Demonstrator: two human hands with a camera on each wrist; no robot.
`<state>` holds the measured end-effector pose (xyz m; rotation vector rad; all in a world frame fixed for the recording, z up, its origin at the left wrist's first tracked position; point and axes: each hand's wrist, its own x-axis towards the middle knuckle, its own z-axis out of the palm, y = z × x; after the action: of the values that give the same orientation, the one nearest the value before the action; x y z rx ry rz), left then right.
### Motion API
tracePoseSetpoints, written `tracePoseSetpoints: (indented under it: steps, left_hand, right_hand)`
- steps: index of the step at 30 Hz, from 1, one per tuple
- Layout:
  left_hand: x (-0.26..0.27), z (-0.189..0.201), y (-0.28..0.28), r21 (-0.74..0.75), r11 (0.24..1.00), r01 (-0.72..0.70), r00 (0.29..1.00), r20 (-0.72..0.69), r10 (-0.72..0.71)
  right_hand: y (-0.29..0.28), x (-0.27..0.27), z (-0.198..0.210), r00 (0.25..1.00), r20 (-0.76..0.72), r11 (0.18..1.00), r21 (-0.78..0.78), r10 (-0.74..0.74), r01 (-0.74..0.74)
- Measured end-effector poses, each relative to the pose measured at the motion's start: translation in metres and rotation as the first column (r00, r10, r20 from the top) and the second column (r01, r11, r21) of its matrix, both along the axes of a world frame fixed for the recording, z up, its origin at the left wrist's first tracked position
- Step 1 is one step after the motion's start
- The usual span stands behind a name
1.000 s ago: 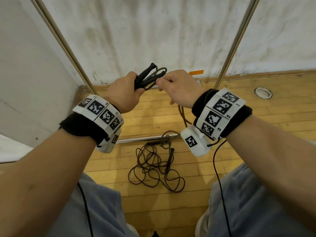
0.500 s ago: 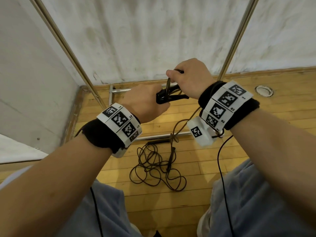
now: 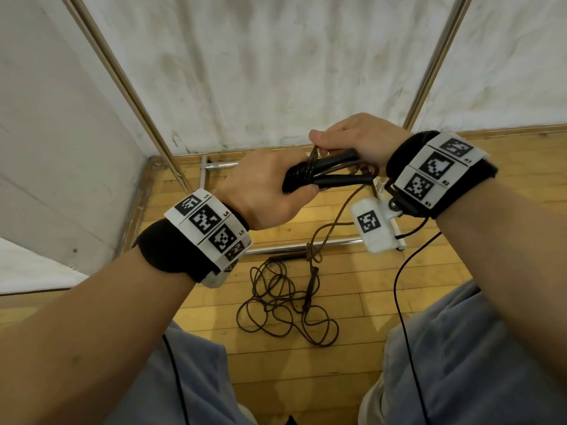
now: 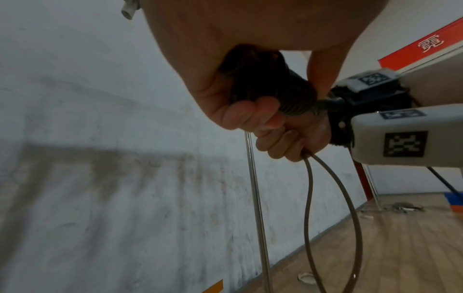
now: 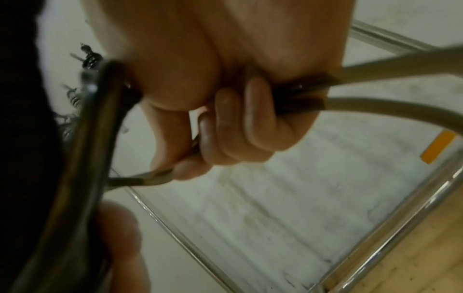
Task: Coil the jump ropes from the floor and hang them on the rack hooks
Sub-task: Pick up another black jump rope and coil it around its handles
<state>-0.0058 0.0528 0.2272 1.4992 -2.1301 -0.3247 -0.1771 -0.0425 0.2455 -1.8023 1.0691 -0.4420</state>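
Black jump rope handles [image 3: 325,174] are trailing a dark brown cord [image 3: 285,305] over the honey-yellow plank floor [image 3: 352,289]. Black wristbands [image 3: 441,176] are carrying white tags with black square-block patterns. An orange stripe [image 5: 437,146] is marking the smudged white wall [image 3: 276,72].

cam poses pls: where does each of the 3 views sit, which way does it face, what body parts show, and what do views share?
Head: on the head, facing down-forward; left hand, right hand, forearms, knees, rope pile.
Left wrist: under the left hand, facing the wall; its fingers grip the black handles.
Right wrist: under the right hand, facing wall and rack pole; fingers pinch the cord.
Shared: handles, cord.
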Motion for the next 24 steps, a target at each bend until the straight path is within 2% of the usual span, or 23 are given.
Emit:
tracePoseSetpoints:
  steps: [2,5,9,13,15,18,20,24]
  left_hand:
    - [0.001,0.005,0.0,-0.007,1.0,-0.03,0.998,-0.055,0.03]
    - [0.004,0.009,-0.003,-0.015,0.994,-0.107,0.983,-0.15,0.104]
    - [0.007,0.015,-0.009,-0.056,0.975,-0.216,0.93,-0.317,0.187]
    - [0.008,0.012,-0.015,0.033,0.964,-0.263,0.824,-0.513,0.243]
    - [0.01,0.011,-0.018,0.071,0.955,-0.289,0.793,-0.541,0.28]
    - [0.01,0.012,-0.02,0.086,0.948,-0.305,0.788,-0.536,0.303]
    - [0.011,0.012,-0.021,0.08,0.949,-0.305,0.804,-0.513,0.301]
    - [0.01,0.012,-0.022,0.093,0.948,-0.304,0.814,-0.492,0.309]
  right_hand:
    - [0.001,0.002,-0.001,0.993,0.117,0.993,0.122,-0.003,-0.011]
    - [0.005,0.009,-0.01,0.928,0.344,0.93,0.369,-0.141,0.004]
    - [0.012,0.025,-0.02,0.91,0.393,0.929,0.37,-0.133,-0.024]
    - [0.026,0.041,-0.025,0.894,0.423,0.951,0.308,-0.148,0.012]
    - [0.032,0.047,-0.027,0.908,0.387,0.97,0.233,-0.162,0.074]
    - [0.038,0.052,-0.027,0.973,0.202,0.986,-0.101,-0.108,0.13]
    - [0.038,0.05,-0.029,0.992,0.088,0.953,-0.283,-0.09,0.112]
    - [0.025,0.041,-0.028,0.984,-0.138,0.882,-0.471,-0.109,0.032]
